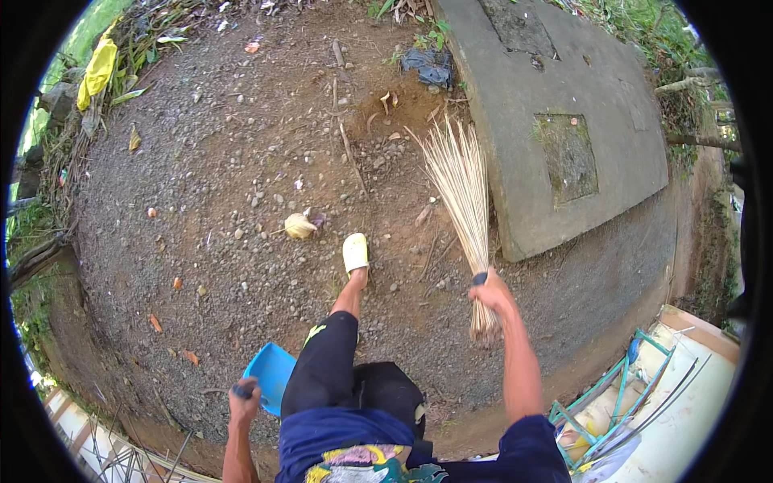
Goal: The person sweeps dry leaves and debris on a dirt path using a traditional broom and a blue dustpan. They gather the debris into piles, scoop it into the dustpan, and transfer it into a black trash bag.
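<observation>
My right hand (493, 293) is closed around the bound grip of a stick broom (459, 181) made of thin pale ribs. Its bristles fan out forward beside the edge of a concrete slab, tips near the dirt. At lower left, my left hand (244, 398) grips the dark end of a dustpan's handle. The blue dustpan (274, 375) hangs next to my leg, partly covered by my shorts. One foot in a pale yellow clog (355, 252) is stepping forward. Ahead of it lies a pale dry leaf (299, 226) on the gravel.
A raised concrete slab (515, 161) stands at the right. Crumpled dark plastic (429, 66) lies by its far corner. Yellow cloth or plastic (97, 72) rests on plant debris at far left. Dry sticks (352, 157) and small leaves dot the gravel. A green metal frame (616, 394) is at lower right.
</observation>
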Demonstrator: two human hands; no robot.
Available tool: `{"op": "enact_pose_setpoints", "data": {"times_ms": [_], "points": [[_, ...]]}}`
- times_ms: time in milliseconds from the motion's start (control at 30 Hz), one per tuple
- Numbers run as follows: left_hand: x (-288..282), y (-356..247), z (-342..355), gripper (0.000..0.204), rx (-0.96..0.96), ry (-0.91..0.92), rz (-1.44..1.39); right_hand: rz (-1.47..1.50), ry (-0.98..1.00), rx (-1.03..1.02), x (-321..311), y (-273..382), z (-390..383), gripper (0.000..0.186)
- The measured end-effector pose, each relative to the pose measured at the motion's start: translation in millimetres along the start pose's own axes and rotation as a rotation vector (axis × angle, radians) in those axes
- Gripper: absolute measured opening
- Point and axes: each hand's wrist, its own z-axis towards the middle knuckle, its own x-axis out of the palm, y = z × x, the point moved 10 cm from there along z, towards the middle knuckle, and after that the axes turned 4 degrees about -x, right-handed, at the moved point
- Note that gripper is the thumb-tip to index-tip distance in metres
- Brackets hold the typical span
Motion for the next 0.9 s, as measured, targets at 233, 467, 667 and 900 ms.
{"op": "enact_pose_setpoints", "data": {"times_ms": [233,467,667,900], "points": [[-39.9,-25.2,6.7,0.024,-0.125,-0.08,-0.154,-0.207,0.311,0.077,0.8,43.2,107.1,0.091],[11.9,-52.0,6.5,0.029,-0.204,-0.017,-0.021,-0.158,0.463,-0.031,-75.9,62.3,-48.0,0.119],[33.0,-120.3,5.8,0.025,-0.112,-0.033,0.07,-0.044,0.21,-0.092,-65.1,46.0,53.4,0.078],[12.3,-144.2,-32.0,0.024,-0.036,-0.363,-0.231,-0.005,0.678,-0.275,39.1,133.0,77.3,0.08]]}}
